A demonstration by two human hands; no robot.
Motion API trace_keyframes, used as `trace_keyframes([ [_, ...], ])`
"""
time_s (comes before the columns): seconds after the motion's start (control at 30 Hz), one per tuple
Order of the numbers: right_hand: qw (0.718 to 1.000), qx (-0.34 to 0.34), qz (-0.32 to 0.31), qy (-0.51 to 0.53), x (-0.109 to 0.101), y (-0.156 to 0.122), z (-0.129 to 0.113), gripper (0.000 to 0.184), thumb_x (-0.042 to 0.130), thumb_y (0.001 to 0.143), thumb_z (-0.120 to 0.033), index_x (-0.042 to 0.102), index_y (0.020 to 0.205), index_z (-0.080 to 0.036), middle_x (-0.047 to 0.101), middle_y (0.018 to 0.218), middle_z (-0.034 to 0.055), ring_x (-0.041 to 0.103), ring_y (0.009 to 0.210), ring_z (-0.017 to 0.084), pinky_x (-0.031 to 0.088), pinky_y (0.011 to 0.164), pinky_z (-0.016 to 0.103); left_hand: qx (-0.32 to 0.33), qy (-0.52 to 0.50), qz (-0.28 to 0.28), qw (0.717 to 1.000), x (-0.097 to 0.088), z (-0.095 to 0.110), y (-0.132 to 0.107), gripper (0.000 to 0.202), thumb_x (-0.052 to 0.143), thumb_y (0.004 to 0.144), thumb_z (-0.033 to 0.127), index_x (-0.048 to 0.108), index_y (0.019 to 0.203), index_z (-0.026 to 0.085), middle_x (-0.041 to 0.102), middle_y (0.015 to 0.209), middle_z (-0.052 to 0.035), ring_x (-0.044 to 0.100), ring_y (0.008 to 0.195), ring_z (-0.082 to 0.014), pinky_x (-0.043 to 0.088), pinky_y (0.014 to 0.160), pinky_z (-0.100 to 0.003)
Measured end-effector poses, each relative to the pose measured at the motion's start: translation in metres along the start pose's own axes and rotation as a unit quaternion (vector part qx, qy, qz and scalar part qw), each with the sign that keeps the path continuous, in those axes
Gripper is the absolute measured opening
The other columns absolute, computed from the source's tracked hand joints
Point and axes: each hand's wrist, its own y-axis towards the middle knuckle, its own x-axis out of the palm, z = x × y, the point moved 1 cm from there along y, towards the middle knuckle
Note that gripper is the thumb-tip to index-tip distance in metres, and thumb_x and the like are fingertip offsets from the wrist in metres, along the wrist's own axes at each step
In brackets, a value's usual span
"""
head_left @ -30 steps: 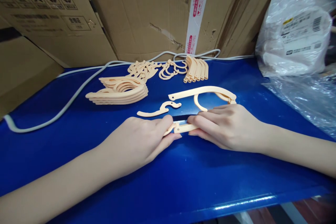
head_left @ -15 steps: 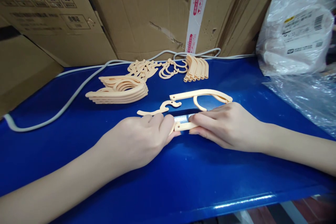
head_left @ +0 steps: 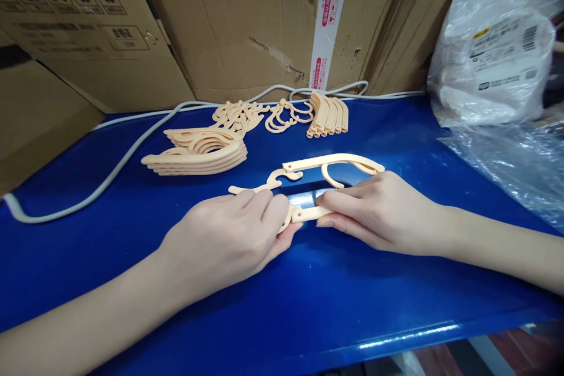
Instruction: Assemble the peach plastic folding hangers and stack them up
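My left hand is closed on a cream plastic hanger piece; only its rounded end shows past my fingers. In my right hand, thumb and fingers pinch a cream hanger arm, whose holed end meets the piece in my left hand. Whether the two are joined, I cannot tell. Just beyond my hands lie a curved hanger piece with hooked ends and another hanger arm with a hook beneath it. My fingers hide most of both held pieces.
Farther back are a stack of folded hangers, a heap of small curved pieces, several loose hooks and a row of hanger arms. A white cable runs behind them. Cardboard boxes and a plastic-wrapped bundle border the blue table.
My left fingers have shifted slightly, and a little more of the rounded end of their piece shows. The view has moved a little; the parts on the table lie as before.
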Motion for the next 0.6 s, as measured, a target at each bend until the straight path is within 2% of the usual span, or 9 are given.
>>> trace_keyframes([
  [0.17, 1.0, -0.001, 0.004, 0.0, 0.003, -0.0007, 0.001, 0.039, 0.034, 0.108, -0.036, 0.058, 0.084, -0.019, 0.057, 0.06, -0.0029, 0.05, 0.05, 0.011, 0.03, 0.051, 0.025, -0.008, -0.009, 0.005, 1.0, 0.0007, 0.0001, -0.0004, 0.038, 0.043, 0.1, 0.024, 0.052, 0.063, 0.02, 0.047, 0.051, 0.0013, 0.048, 0.041, -0.0166, 0.026, 0.043, -0.031],
  [0.47, 1.0, -0.015, -0.005, 0.005, 0.006, 0.001, 0.0066, 0.041, 0.031, 0.109, -0.038, 0.06, 0.088, -0.018, 0.06, 0.062, -0.0017, 0.051, 0.05, 0.011, 0.027, 0.051, 0.026, -0.022, -0.03, 0.009, 0.999, 0.0025, -0.0011, -0.0007, 0.037, 0.046, 0.1, 0.028, 0.056, 0.065, 0.02, 0.048, 0.05, 0.0012, 0.051, 0.042, -0.0175, 0.028, 0.043, -0.032],
  [0.6, 1.0, -0.005, -0.017, 0.019, 0.0037, 0.0017, 0.0097, 0.038, 0.034, 0.108, -0.037, 0.06, 0.087, -0.018, 0.06, 0.062, -0.0019, 0.051, 0.051, 0.012, 0.027, 0.052, 0.025, -0.023, -0.044, 0.01, 0.999, 0.0034, 0.0005, -0.0016, 0.038, 0.047, 0.1, 0.034, 0.055, 0.065, 0.02, 0.053, 0.053, -0.0007, 0.053, 0.044, -0.017, 0.029, 0.043, -0.031],
])
